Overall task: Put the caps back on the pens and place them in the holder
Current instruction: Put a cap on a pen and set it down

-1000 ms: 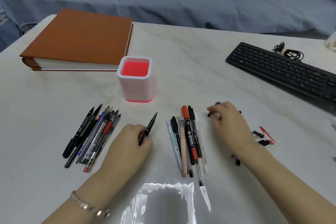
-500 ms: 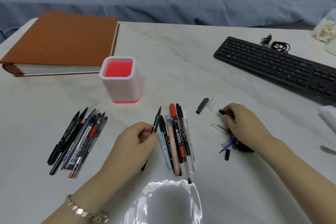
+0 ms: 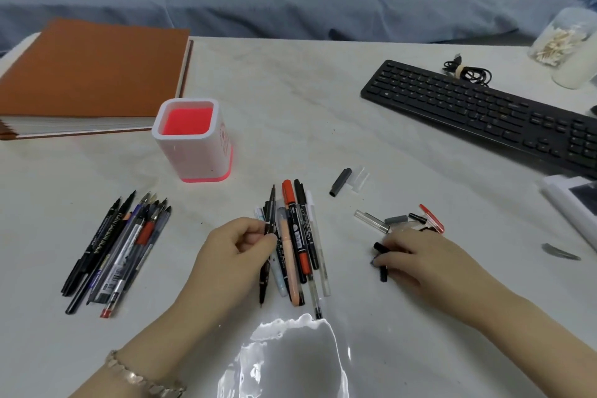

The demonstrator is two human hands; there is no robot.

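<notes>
So this is the capping step, early on. The left hand (image 3: pixel 232 255) is clamped on a thin black pen (image 3: pixel 271 210), thumb and fingertips pinching the barrel mid-length, bare tip pointing away toward the far side of the table (image 3: pixel 307 113). It's right up against the middle bunch of pens (image 3: pixel 298 236), which look capped already. The right hand (image 3: pixel 420 263) is down on the table off to the right, fingers curled over a small black cap (image 3: pixel 380 247). It looks like a pinch, but part of the cap is hidden under the fingers.

More loose caps (image 3: pixel 395 220) lie just past that hand, and a grey cap (image 3: pixel 339 181) sits a bit further out. A bundle of uncapped pens (image 3: pixel 119 249) waits on the left. The holder (image 3: pixel 181 155) stands upright behind all this, well apart from both hands, and I see 0 pens in it.

Next move, I'd guess: lift the cap, bring the 2 hands together, line the open end up with the tip and push until it seats. If the cap doesn't match, it's back to the pile.
</notes>
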